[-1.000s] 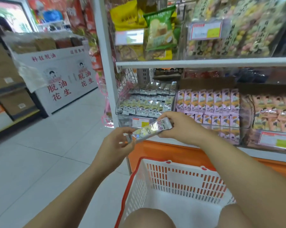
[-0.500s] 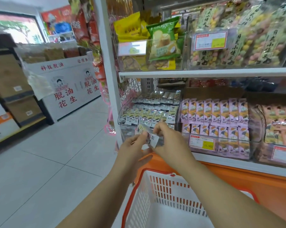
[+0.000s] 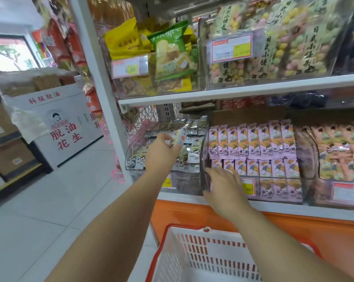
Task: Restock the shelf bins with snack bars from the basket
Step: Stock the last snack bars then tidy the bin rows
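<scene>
My left hand (image 3: 161,154) pinches a pale snack bar (image 3: 179,136) and holds it over the leftmost clear bin (image 3: 131,159), which is filled with white and green bars. My right hand (image 3: 225,187) rests with relaxed fingers against the front of the middle clear bin (image 3: 204,176) of purple bars and holds nothing. The white basket with an orange rim (image 3: 192,251) sits low in front of me, below both arms. I cannot see any bars in the part of the basket that shows.
A third bin of pink bars (image 3: 341,151) stands to the right. An upper shelf (image 3: 233,92) carries bags of chips and coloured sweets. The white shelf post (image 3: 96,82) stands left of the bins. A white display stand (image 3: 56,127) lines the tiled aisle at left.
Both hands held the bar together before. My right hand has let go and dropped to the purple bin's front, while my left hand has carried the bar up over the left bin.
</scene>
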Available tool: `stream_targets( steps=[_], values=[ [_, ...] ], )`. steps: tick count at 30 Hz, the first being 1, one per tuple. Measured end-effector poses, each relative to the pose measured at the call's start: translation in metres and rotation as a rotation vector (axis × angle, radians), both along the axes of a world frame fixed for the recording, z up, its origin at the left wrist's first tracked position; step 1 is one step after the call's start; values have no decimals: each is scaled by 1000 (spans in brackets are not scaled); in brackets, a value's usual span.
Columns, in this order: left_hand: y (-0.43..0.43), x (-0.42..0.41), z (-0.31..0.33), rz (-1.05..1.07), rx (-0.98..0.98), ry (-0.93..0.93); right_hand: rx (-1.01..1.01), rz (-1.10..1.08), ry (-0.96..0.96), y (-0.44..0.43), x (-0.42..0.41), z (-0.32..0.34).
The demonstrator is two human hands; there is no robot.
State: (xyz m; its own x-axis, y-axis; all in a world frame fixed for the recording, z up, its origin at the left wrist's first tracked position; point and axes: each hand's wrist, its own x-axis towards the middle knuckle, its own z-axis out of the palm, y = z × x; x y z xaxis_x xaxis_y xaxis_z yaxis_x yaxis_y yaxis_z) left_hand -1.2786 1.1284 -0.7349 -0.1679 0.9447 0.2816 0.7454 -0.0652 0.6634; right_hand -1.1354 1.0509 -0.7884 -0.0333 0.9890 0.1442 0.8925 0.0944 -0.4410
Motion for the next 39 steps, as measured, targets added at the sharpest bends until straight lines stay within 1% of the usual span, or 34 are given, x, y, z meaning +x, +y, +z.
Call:
stream_targets(
  steps=[1, 3, 5, 10, 14, 16, 18, 20, 21, 23, 26, 28, 30, 32, 34, 37, 39],
  values=[
    [7, 4, -1, 5, -45, 60, 5, 11, 1, -1, 0, -1],
    [15, 11, -3, -20, -120, 97, 19, 17, 21, -1, -2, -1],
    [17, 18, -8, -65, -124, 99, 32, 11, 30, 0, -3, -1],
    [9, 15, -19, -157, -54, 91, 63, -22, 60, 2, -5, -1],
    [6, 8, -13, -202, -149, 123, 56, -15, 90, 1, -5, 0],
    [0, 4, -9, -190, -143, 135, 109, -5, 151, 2, -1, 5],
    [-18, -1, -13, -191, -16, 130, 132, 42, 311, -1, 2, 18],
    [-46, -8, -26, -229, 146, 79, 51, 165, 451, -12, 5, 31],
    [-60, -12, -36, -251, 189, 57, 11, 235, 467, -18, 8, 34],
    [-83, -24, -65, -270, 182, 19, -78, 335, 458, -27, 14, 27],
    [-104, -46, -123, -208, 129, -148, -268, 344, 447, -34, 26, -20],
    [-116, -57, -165, -192, 48, -197, -406, 335, 446, -36, 32, -67],
    [-124, -61, -207, -254, -78, -116, -554, 319, 398, -37, 38, -116],
    [-129, -59, -246, -349, -222, -24, -731, 303, 303, -42, 45, -163],
    [-133, -55, -280, -452, -448, 88, -898, 289, 186, -50, 52, -203],
    [-143, -47, -324, -645, -839, 273, -1081, 335, 29, -68, 57, -250],
    [-150, -41, -344, -742, -1019, 369, -1195, 362, -82, -84, 60, -276]
  ],
)
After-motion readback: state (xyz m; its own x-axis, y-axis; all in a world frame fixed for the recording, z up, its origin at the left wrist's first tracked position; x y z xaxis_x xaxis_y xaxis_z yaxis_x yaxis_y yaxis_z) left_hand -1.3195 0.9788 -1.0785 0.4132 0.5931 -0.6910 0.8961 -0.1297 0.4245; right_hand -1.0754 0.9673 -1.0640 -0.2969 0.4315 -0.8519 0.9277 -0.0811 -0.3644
